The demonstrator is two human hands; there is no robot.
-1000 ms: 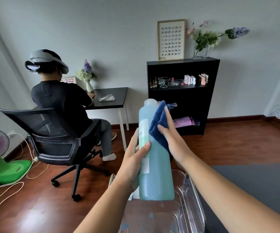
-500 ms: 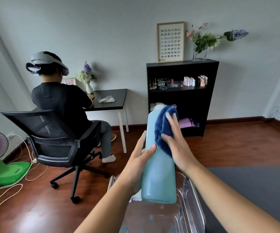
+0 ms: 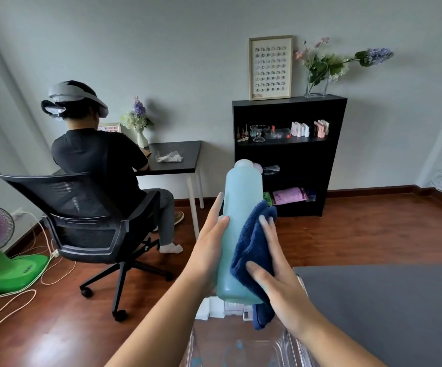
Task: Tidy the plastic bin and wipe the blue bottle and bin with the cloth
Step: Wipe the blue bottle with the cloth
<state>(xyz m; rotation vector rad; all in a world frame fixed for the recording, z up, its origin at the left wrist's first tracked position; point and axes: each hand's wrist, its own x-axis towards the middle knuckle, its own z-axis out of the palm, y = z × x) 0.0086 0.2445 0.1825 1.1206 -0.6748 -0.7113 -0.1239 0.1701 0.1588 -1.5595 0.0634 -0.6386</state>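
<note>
- Gripping a tall translucent light-blue plastic bottle by its left side, the left hand has its thumb on the near face and its fingers curled round the back.
- The bottle is upright in the air at mid-view, with a pale rounded cap on top.
- The right hand presses a dark blue fluffy cloth against the lower right side of the bottle. Its fingers are stretched out and its thumb is spread across the fabric.
- The two hands are apart, one on each side of the bottle.
- One end of the cloth hangs below the bottle's base.
- A clear plastic bin sits directly below the bottle, not touching it, and the bottom edge of the view cuts it off.
- Small white boxes lie just under the bottle's base. I cannot tell what they are.
- A dark grey bench spreads out below and to the right of the bottle.
- Behind the bottle, a black bookcase stands against the wall. It has small bottles on a shelf, and a framed print and a vase of flowers on top.
- Left of the bottle, a person in a black shirt sits with their back turned on a black mesh office chair.
- Far left of the bottle, a green and purple fan stands on the wooden floor.
</note>
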